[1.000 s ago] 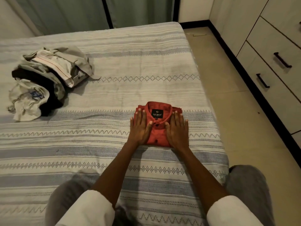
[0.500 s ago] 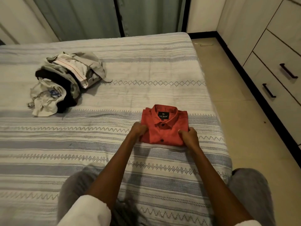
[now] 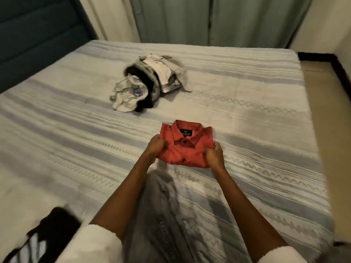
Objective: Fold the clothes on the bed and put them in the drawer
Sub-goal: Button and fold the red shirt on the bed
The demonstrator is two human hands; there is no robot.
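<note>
— Counted, near to far?
— Two hands, one folded red shirt [image 3: 187, 147], one heap of unfolded clothes [image 3: 150, 82], one bed [image 3: 256, 114].
— And the fingers?
— Left hand [image 3: 156, 147] curled tight on the shirt's left edge; right hand [image 3: 215, 155] closed on the lower right corner, fingers [image 3: 209, 151] pinching cloth.
— Shirt's place?
— Collar up, near the bed's front, between both hands; lifted or resting, hard to tell. Heap farther back, well apart.
</note>
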